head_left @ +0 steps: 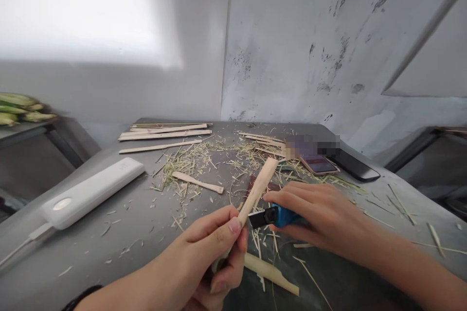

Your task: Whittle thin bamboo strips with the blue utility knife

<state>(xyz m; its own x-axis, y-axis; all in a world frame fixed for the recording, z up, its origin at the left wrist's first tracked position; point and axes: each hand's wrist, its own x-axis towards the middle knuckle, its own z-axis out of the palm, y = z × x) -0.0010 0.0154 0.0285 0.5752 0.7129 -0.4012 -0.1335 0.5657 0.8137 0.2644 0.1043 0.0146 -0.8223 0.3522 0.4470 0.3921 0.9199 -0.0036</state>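
A grey table (109,233) fills the view, strewn with shavings (189,160). A white power bank (91,193) lies at its left, a row of cut slats (164,133) along the far edge, and two phones (339,163) at the far right. A small shaped stick (199,183) lies among the shavings, and a split offcut (272,274) sits near the front edge.

The left hand (215,252) is clenched around the lower end of a flat bamboo strip (260,185), which rises tilted up and away over the table. The right hand (321,216) grasps a blue-handled knife (273,215), its dark blade laid against the strip's side just above the left thumb.

The strip looks light, stiff and dry, likely to split along the grain and to splinter at the edges; holding it low, behind the blade, seems the safe place.
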